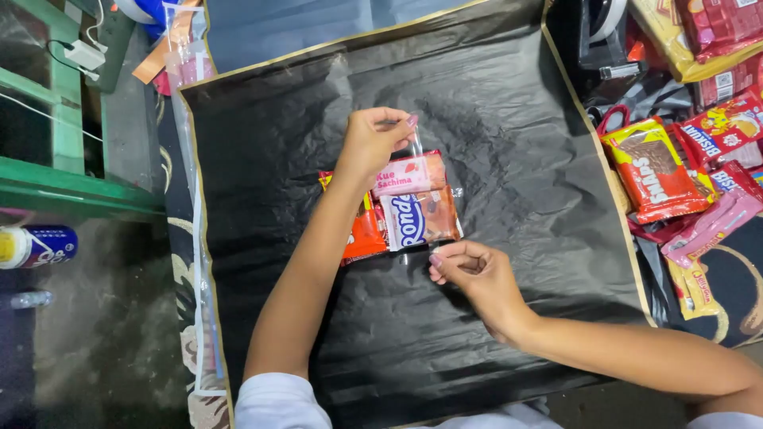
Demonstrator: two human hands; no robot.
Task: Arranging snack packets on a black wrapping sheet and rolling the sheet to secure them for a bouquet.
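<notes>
A small bundle of snack packets (405,208) lies in the middle of a black crinkled sheet (509,119) with a gold edge; it includes a pink packet, a brown-and-white one and an orange one. My left hand (380,139) is at the bundle's far side, its fingertips pinched on the upper end of a thin clear strip (416,145). My right hand (470,274) is at the near side, pinched shut close to the brown packet's lower edge. It seems to hold the strip's other end. The strip is hard to make out over the packets.
Several loose snack packets (660,167) are piled along the right edge of the sheet. A green wooden frame (63,187) stands at the left, with a blue-and-yellow can (36,245) on the floor below it. Clear plastic bags (184,59) lie at the top left.
</notes>
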